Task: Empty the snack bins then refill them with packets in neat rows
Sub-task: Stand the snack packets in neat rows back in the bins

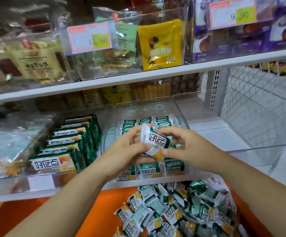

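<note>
Packet between both hands, above bin

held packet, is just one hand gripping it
No, the left hand and the right hand both pinch the packet.

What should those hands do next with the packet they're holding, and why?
Probably lower the packet into the clear bin beside the rows already there: left hand and right hand both pinch it above the bin, which has room left.

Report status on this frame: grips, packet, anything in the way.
Left grip and right grip both pinching one packet over the middle bin. Bin part filled in rows. Nothing blocking; loose packets piled below.
</note>
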`<act>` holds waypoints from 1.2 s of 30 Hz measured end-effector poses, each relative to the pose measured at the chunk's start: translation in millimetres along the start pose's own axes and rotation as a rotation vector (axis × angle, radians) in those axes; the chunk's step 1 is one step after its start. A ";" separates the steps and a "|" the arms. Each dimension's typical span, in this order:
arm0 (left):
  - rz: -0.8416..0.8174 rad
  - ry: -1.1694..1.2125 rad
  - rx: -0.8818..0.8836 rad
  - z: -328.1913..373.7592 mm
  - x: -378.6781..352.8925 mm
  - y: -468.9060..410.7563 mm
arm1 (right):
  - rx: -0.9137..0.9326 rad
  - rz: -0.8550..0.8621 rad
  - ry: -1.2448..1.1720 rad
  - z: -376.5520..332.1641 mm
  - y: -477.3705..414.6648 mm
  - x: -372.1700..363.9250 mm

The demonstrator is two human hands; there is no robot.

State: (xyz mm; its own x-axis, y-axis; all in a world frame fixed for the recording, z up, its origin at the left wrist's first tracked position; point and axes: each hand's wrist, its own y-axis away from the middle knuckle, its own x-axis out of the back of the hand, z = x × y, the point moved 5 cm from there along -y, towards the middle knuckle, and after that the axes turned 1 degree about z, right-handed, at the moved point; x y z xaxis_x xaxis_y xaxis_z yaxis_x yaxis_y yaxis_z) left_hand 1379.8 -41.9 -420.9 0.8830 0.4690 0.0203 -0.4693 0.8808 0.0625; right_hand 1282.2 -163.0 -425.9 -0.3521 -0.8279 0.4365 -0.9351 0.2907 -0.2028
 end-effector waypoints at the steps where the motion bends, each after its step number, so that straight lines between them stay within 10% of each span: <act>1: 0.007 0.010 0.011 0.4 -0.4 1.0 | -0.008 0.014 -0.039 0.3 0.7 1.0; 18: 0.406 -0.943 -0.124 8.4 115.1 0.7 | 0.008 0.312 0.246 -6.2 -47.0 -9.7; 36: 0.276 -0.655 -0.172 -33.9 166.6 -32.2 | -0.090 0.157 0.715 88.2 -273.0 -70.9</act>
State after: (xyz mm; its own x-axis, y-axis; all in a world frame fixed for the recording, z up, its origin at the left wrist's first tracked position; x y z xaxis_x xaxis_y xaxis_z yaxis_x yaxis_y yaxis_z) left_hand 1541.7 10.1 -453.3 0.5332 0.5877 0.6085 -0.6233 0.7593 -0.1872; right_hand 1566.0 -225.9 -478.7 -0.3939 -0.2671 0.8795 -0.8604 0.4438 -0.2506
